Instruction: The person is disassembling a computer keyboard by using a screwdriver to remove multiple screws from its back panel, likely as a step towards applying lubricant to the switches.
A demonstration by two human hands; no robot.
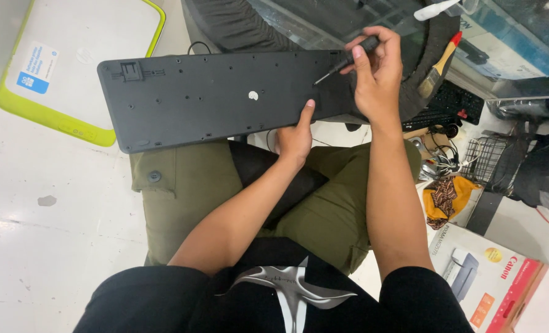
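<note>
A black keyboard (213,95) lies upside down across my knees, its underside with several screw holes facing up. My left hand (296,135) steadies its near edge, thumb pressed on the back panel. My right hand (376,68) holds a small black screwdriver (342,63) whose tip points down-left at the panel near the keyboard's right end.
A white and lime-green printer (71,61) sits on the floor at upper left. A paintbrush (438,68), a second keyboard (447,105), a wire basket (487,157) and tangled cables crowd the right. A printer box (490,277) lies at lower right.
</note>
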